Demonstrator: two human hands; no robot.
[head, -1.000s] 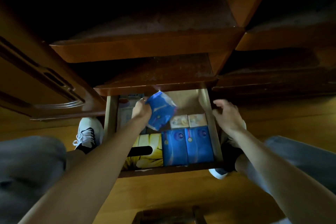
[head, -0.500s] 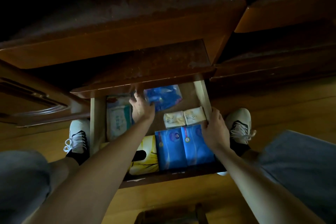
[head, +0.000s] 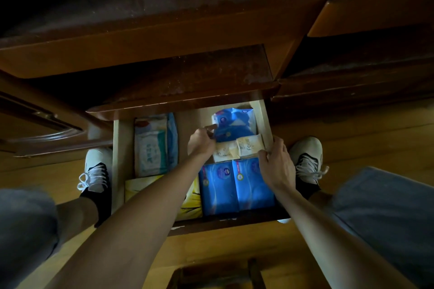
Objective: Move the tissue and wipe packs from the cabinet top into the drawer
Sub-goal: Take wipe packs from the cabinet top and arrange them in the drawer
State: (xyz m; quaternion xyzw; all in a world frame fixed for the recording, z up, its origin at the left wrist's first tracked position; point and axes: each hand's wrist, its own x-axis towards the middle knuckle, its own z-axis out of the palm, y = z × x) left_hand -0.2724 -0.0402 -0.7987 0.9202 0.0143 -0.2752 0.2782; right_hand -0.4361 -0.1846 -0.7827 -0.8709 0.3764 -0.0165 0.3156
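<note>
Blue tissue pack (head: pixel 232 122) lies in our drawer (head: pixel 118 148); our left hand (head: pixel 202 143) pinches its edge, right hand (head: pixel 277 166) grips the drawer side.

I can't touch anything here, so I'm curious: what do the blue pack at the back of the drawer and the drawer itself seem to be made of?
Blue pack: apparently thin plastic film, glossy, since it crinkles and catches light beside the left hand. Drawer: pale, matt, seemingly unfinished wood on its side walls.
</note>
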